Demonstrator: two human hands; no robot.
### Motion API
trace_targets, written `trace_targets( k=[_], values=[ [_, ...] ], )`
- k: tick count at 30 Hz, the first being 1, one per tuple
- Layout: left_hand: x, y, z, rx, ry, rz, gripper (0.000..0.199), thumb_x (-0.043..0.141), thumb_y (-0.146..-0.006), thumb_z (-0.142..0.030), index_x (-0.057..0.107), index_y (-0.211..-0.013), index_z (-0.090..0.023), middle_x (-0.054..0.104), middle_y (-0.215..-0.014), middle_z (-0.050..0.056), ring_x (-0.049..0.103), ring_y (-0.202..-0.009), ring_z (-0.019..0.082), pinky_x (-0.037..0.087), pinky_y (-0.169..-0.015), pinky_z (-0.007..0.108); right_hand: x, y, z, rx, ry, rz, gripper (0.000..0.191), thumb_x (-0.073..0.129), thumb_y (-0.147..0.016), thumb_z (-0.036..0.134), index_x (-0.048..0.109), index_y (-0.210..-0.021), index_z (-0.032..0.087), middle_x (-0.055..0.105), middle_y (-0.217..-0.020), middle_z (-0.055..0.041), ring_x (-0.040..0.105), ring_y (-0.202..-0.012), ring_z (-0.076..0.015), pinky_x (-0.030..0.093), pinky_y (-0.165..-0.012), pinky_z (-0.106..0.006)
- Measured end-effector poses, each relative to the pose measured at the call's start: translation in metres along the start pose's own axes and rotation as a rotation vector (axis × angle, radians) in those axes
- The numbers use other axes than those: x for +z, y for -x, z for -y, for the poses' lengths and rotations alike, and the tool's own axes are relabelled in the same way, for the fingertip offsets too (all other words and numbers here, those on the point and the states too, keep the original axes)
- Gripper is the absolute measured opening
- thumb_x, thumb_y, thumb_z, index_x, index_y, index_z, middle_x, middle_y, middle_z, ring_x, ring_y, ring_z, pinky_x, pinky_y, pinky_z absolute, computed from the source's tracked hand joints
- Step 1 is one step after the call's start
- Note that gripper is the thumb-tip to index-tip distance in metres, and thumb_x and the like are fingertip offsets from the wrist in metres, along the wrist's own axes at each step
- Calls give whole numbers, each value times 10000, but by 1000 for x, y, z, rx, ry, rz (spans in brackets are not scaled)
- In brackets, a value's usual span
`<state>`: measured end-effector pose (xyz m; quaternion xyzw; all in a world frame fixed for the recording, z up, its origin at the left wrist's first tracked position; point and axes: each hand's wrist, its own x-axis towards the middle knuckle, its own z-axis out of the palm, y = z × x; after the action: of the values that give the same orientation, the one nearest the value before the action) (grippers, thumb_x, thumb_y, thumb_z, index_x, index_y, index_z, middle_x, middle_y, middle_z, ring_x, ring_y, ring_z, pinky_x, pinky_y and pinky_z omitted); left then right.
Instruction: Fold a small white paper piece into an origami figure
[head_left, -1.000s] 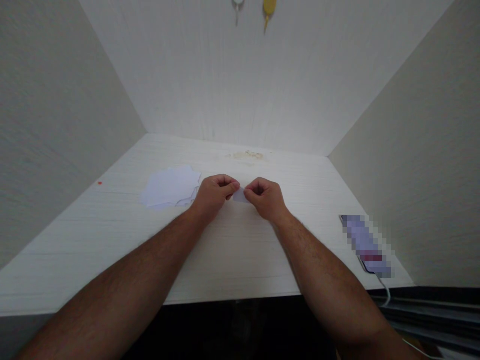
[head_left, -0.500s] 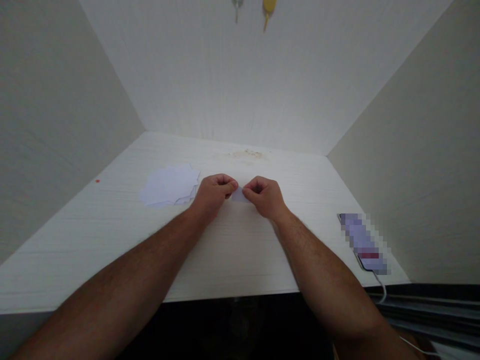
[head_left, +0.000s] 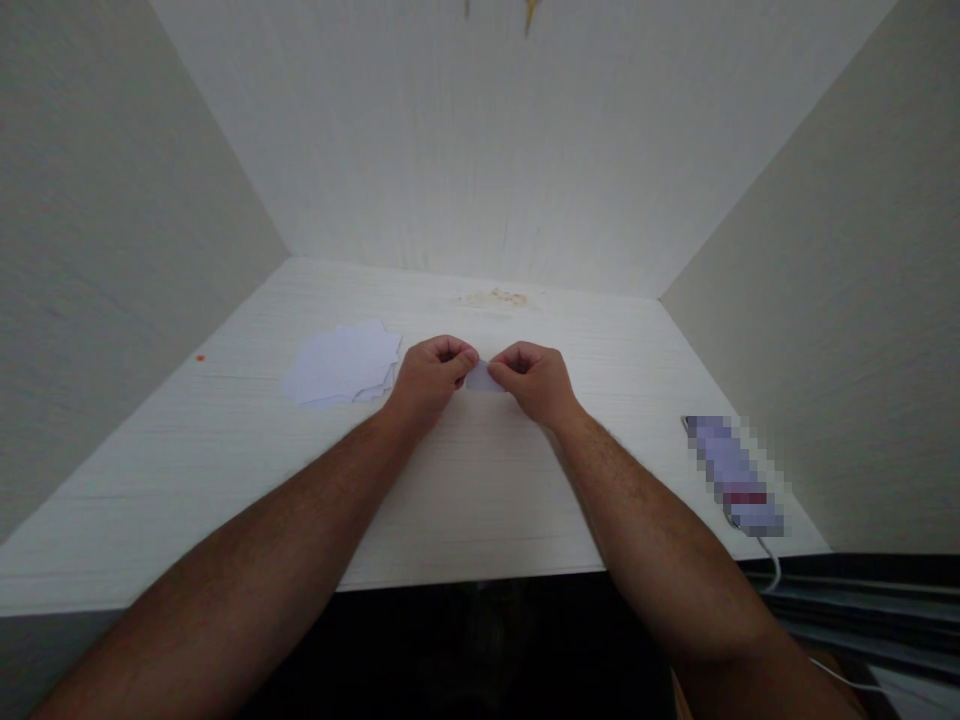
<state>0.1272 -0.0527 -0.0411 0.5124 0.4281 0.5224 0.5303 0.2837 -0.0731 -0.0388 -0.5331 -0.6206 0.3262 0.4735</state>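
A small pale piece of paper [head_left: 484, 378] is held between my two hands over the middle of the white tabletop [head_left: 480, 480]. My left hand [head_left: 439, 370] pinches its upper left part between thumb and forefinger. On the other side, my right hand [head_left: 534, 378] grips the upper right part in a similar pinch. Fingers cover parts of the paper's edges, so its full outline is hidden. Left of my left hand lies a loose, overlapping pile of white paper sheets [head_left: 341, 365].
A phone [head_left: 735, 475], pixelated, lies at the right with a white cable [head_left: 772, 570] running off the front edge. A small orange spot [head_left: 200, 358] is at the left. Brownish marks [head_left: 502, 298] show near the back wall. Walls enclose three sides.
The view has tilted down slightly, so the hanging things at the top show less. Both hands keep their pinch on the piece of paper, with little other movement.
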Motion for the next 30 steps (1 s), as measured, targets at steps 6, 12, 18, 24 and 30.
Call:
trace_targets(
  k=[6,12,18,24,30],
  values=[
    [-1,-1,1,-2,-23,-59,164,702,-680,-298,605,-670,-166,494,-498,-38,420,-458,79,304,-455,229,2,-1,-3,29,-12,-2,211,688,-721,372,647,-703,165,610,-592,6,491,-516,-91,376,-501,-234],
    [-1,-3,2,-27,58,-28,147,700,-673,-266,584,-667,-175,485,-480,-42,414,-440,83,292,-439,230,-1,-1,0,-12,2,-20,171,662,-730,319,620,-670,164,584,-571,16,469,-512,-87,353,-490,-228],
    [-3,-1,-2,-17,58,38,141,690,-702,-304,629,-735,-181,517,-550,-35,429,-469,89,298,-445,226,-5,-1,4,-27,49,-4,153,652,-722,295,626,-654,160,580,-568,19,453,-513,-85,338,-493,-228],
    [-4,5,-11,65,-302,101,156,754,-667,-315,711,-711,-172,511,-508,-39,385,-466,80,274,-467,228,-4,1,5,-21,86,-2,167,659,-715,301,620,-625,166,566,-542,21,439,-505,-83,313,-478,-224],
    [-3,5,-9,63,-279,44,118,744,-667,-282,713,-699,-172,584,-552,-19,446,-496,94,335,-505,237,0,0,3,-34,19,20,181,673,-720,335,623,-667,170,582,-582,18,453,-529,-84,345,-505,-226]
  ],
)
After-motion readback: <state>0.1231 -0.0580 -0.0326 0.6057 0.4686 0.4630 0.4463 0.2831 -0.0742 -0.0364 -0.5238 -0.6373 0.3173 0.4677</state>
